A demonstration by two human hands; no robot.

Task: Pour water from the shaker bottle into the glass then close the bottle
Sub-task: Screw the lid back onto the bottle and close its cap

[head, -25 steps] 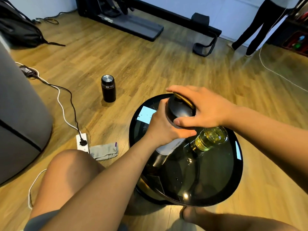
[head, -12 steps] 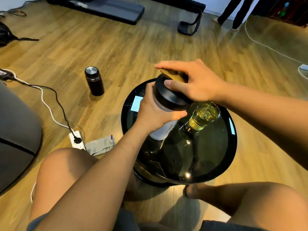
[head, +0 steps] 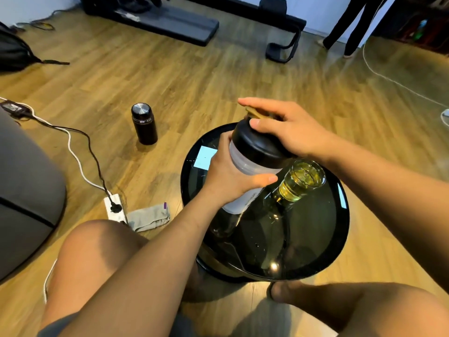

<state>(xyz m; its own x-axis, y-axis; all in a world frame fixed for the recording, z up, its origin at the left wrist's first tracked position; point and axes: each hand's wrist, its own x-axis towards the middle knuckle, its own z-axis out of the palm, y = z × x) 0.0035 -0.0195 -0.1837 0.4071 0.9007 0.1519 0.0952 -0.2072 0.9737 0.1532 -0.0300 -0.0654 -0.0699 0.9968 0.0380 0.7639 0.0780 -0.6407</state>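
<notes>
The shaker bottle (head: 245, 164), pale with a black lid (head: 255, 144) and a gold flip cap (head: 256, 113), stands on the round black glass table (head: 323, 239). My left hand (head: 226, 176) is wrapped around its body. My right hand (head: 289, 130) lies over the lid, fingers on the gold cap and thumb on the lid's top. Just right of the bottle stands a clear glass (head: 301, 182) holding yellowish liquid.
A black flask (head: 144, 124) stands on the wooden floor to the left. A power strip (head: 114, 207) with cables and a grey cloth (head: 148, 217) lie near my knee. A grey seat (head: 21, 190) is at far left; a person's legs (head: 349, 25) stand at the back.
The view has shifted a little. Both hands stay on the bottle; my right hand's fingers have spread further across the gold cap.
</notes>
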